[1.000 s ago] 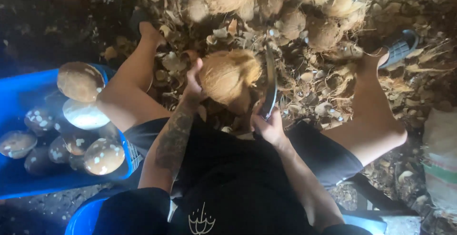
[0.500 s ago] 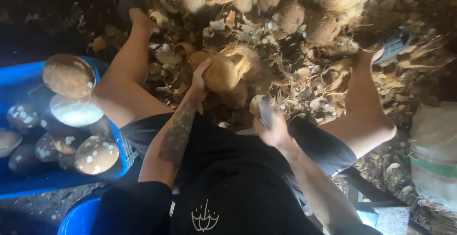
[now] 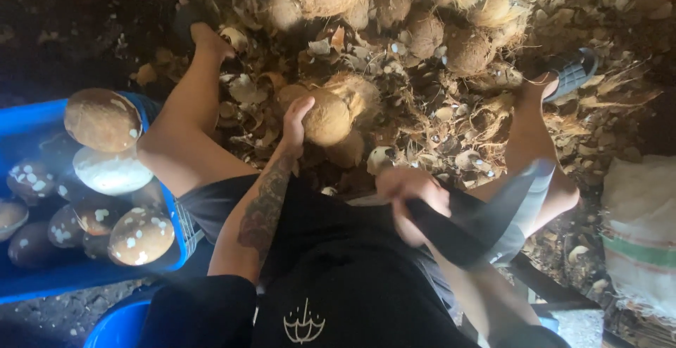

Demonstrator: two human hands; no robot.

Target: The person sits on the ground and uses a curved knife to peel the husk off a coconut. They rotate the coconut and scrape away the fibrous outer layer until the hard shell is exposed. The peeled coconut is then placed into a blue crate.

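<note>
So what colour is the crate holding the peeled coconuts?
Bright blue crate, clearest in the head view.

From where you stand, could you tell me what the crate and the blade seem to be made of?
The crate looks like moulded plastic: uniform bright blue, smooth, with a slotted wall. The blade, swung by the right hand, looks like dark metal, flat and thin, though motion blur leaves this open. The left hand steadies a fibrous brown coconut.
</note>
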